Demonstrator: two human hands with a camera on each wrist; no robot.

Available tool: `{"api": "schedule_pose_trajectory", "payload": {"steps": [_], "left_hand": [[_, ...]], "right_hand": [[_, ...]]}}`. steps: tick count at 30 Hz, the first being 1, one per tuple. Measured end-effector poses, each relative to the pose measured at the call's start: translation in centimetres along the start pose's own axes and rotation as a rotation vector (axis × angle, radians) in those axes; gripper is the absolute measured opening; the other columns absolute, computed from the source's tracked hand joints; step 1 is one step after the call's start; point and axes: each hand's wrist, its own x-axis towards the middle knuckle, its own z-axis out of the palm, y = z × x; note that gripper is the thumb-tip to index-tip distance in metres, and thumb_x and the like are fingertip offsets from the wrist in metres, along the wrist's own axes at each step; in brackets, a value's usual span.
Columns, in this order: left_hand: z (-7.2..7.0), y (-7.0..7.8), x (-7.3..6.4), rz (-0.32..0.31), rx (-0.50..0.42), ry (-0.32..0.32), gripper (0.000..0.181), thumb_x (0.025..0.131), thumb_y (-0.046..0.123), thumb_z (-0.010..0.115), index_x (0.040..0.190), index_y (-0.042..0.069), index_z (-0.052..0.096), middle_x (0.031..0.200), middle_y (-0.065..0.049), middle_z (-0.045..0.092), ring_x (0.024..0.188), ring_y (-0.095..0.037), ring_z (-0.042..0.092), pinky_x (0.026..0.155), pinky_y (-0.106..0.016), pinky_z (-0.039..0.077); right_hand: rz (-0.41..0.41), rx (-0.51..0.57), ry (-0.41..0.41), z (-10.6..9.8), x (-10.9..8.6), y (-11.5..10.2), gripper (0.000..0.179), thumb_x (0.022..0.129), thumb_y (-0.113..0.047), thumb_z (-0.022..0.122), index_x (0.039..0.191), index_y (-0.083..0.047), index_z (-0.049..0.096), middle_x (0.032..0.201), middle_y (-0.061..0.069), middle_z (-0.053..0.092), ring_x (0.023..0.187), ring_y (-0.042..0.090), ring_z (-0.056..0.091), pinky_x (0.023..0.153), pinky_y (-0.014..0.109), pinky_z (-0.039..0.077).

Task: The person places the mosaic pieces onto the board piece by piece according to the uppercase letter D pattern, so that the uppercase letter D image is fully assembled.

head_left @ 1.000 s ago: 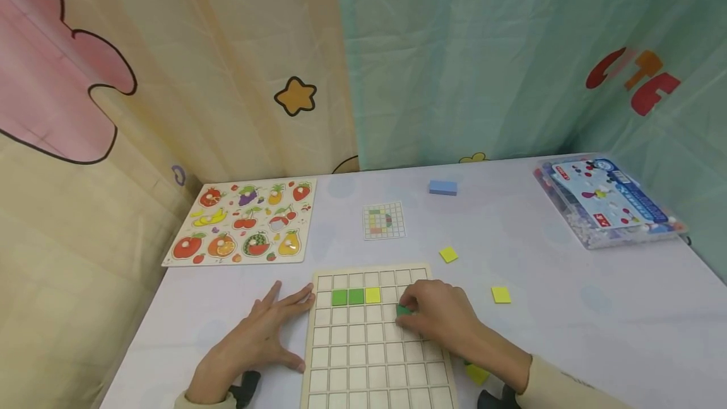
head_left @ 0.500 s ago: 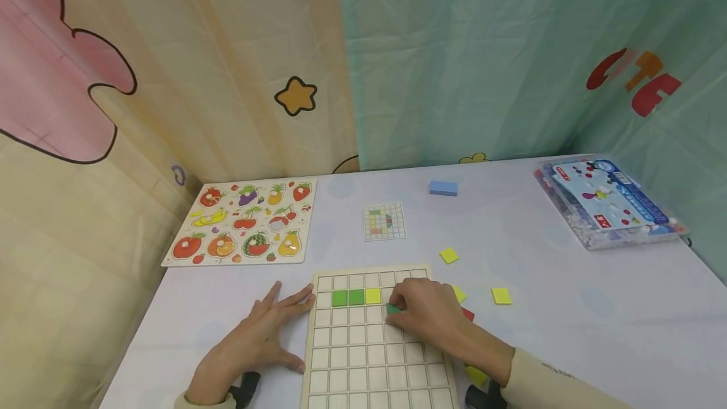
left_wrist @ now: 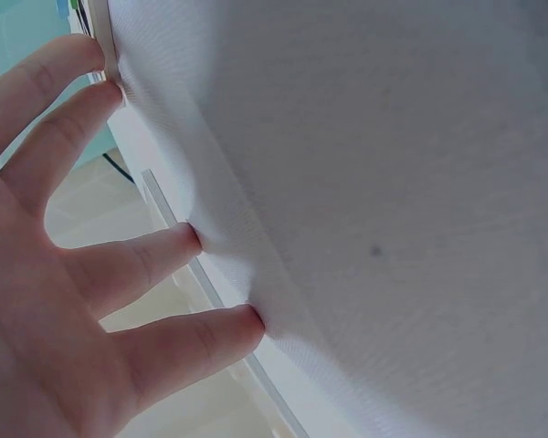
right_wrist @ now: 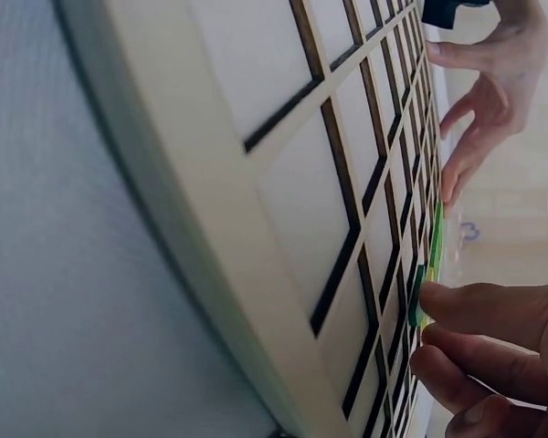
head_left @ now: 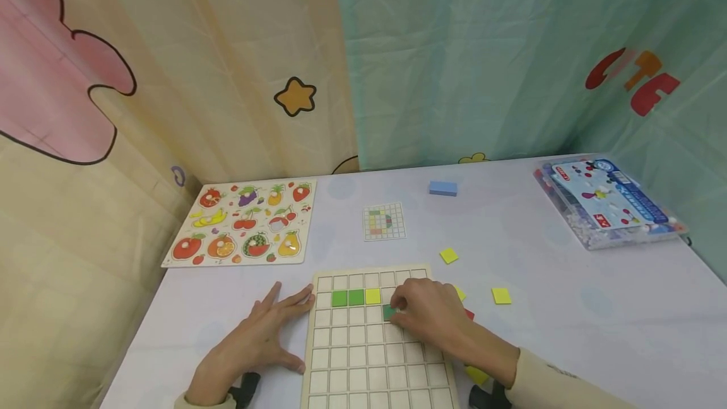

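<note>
A pale wooden grid board (head_left: 348, 365) lies before me. My right hand (head_left: 434, 311) pinches a dark green square tile (head_left: 389, 313) low at a cell in the third row. The thumb is against the tile in the right wrist view (right_wrist: 416, 297), with the fingers on its far side. Two light green tiles (head_left: 348, 298) and a yellow tile (head_left: 372, 296) sit side by side in the second row. My left hand (head_left: 258, 333) is spread at the board's left edge, thumb and fingertips touching it. The right hand hides several cells.
Yellow tiles (head_left: 501, 296) lie to the right, with a red tile (head_left: 469, 314) partly behind my right hand. A small grid card (head_left: 384, 221), a blue block (head_left: 443, 189), a fruit puzzle (head_left: 241, 223) and a clear plastic box (head_left: 610, 201) stand further back.
My right hand has moved slightly left with the dark green tile, which now lies lower and flatter at a cell. A red tile has come into view beside the hand. The left hand stays put.
</note>
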Motion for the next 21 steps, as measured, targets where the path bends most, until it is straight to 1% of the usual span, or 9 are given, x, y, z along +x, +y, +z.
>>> {"api": "schedule_pose_trajectory", "payload": {"steps": [2, 4, 14, 21], "left_hand": [[-0.08, 0.02, -0.02, 0.004, 0.000, -0.001, 0.109, 0.042, 0.040, 0.095, 0.140, 0.014, 0.056, 0.156, 0.007, 0.037, 0.146, -0.048, 0.008, 0.104, -0.078, 0.012], [-0.13, 0.03, -0.04, 0.007, 0.001, -0.001, 0.108, 0.043, 0.041, 0.095, 0.140, 0.014, 0.056, 0.156, 0.007, 0.037, 0.146, -0.049, 0.008, 0.104, -0.078, 0.012], [-0.17, 0.08, 0.04, 0.013, -0.004, -0.002, 0.108, 0.043, 0.040, 0.095, 0.141, 0.014, 0.055, 0.156, 0.006, 0.037, 0.146, -0.049, 0.007, 0.104, -0.077, 0.011], [-0.14, 0.05, 0.07, 0.014, -0.009, -0.001, 0.108, 0.043, 0.040, 0.096, 0.140, 0.013, 0.056, 0.156, 0.005, 0.037, 0.146, -0.049, 0.007, 0.104, -0.077, 0.011]], "right_hand": [[-0.002, 0.013, -0.001, -0.07, -0.04, 0.07, 0.008, 0.073, -0.022, 0.080, 0.079, -0.022, 0.076, 0.076, -0.015, 0.064, 0.069, 0.003, 0.060, 0.052, 0.025, 0.045], [-0.011, 0.028, -0.004, -0.07, -0.03, 0.12, 0.007, 0.073, -0.020, 0.080, 0.079, -0.021, 0.076, 0.076, -0.015, 0.064, 0.069, 0.003, 0.060, 0.052, 0.026, 0.045], [-0.018, 0.034, -0.010, 0.09, 0.21, 0.23, 0.009, 0.073, -0.022, 0.083, 0.079, -0.019, 0.077, 0.073, -0.014, 0.065, 0.067, 0.002, 0.059, 0.052, 0.024, 0.046], [-0.020, 0.064, -0.026, 0.06, 0.16, 0.22, 0.008, 0.074, -0.020, 0.082, 0.079, -0.018, 0.076, 0.073, -0.014, 0.065, 0.066, 0.002, 0.058, 0.052, 0.023, 0.047]]}}
